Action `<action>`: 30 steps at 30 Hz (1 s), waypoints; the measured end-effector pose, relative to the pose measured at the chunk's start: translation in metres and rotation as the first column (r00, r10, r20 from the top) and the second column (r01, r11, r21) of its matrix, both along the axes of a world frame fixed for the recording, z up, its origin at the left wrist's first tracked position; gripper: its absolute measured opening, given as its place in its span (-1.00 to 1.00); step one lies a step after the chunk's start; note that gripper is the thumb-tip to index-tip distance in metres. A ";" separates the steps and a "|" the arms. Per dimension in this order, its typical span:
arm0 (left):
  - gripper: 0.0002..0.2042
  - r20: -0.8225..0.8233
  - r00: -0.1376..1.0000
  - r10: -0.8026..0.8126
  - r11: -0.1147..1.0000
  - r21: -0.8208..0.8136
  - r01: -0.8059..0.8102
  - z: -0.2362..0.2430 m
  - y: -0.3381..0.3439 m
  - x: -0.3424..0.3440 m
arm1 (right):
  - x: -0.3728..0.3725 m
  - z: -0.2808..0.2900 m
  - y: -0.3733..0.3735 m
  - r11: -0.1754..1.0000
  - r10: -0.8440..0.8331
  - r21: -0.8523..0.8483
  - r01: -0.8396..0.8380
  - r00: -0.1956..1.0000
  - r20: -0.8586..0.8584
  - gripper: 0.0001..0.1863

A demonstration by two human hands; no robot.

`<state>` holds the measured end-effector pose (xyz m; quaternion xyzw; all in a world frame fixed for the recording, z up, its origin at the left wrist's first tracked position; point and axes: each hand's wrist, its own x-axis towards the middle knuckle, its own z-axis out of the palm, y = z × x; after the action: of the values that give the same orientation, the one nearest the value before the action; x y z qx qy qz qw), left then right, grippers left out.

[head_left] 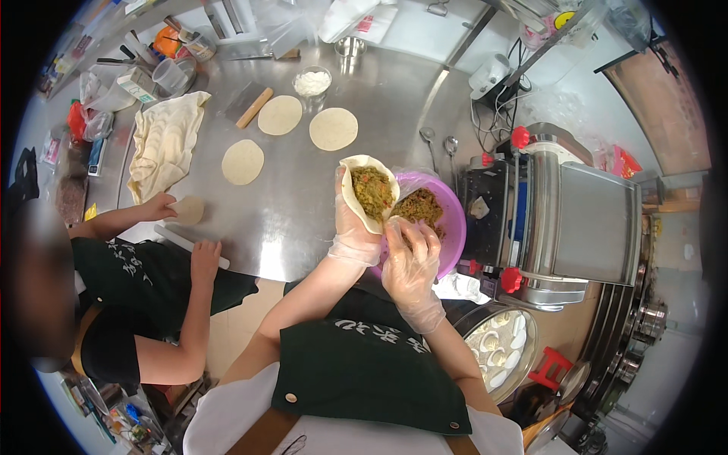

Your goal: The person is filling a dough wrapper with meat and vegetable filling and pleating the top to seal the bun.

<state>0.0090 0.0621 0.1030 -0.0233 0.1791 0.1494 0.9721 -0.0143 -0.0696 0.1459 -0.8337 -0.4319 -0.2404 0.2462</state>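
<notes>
2 forearms (305, 301) reach from the near side; the left hand (351, 230) cups upward, the right hand (412, 265) pinches beside it.

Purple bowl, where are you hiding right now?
In the head view, the purple bowl is right of centre, partly hidden by the person's right hand and just left of the machine with red knobs.

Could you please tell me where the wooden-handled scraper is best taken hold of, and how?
Probably by the middle of its wooden handle, from above and the near side: the handle is a slim, slanting bar, the thin flat blade extends to its left, and a dough round lies close on its right.
</notes>
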 end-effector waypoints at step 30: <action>-0.54 0.309 0.941 -0.142 0.983 -0.065 0.170 -0.001 0.011 -0.006 | -0.001 -0.032 -0.019 0.883 0.167 0.431 0.188 0.732 -0.661 -0.56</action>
<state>0.0029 0.0736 0.1019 -0.0758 0.0359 0.0584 0.9948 -0.0156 -0.0885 0.1135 -0.7800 -0.2346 -0.0168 0.5799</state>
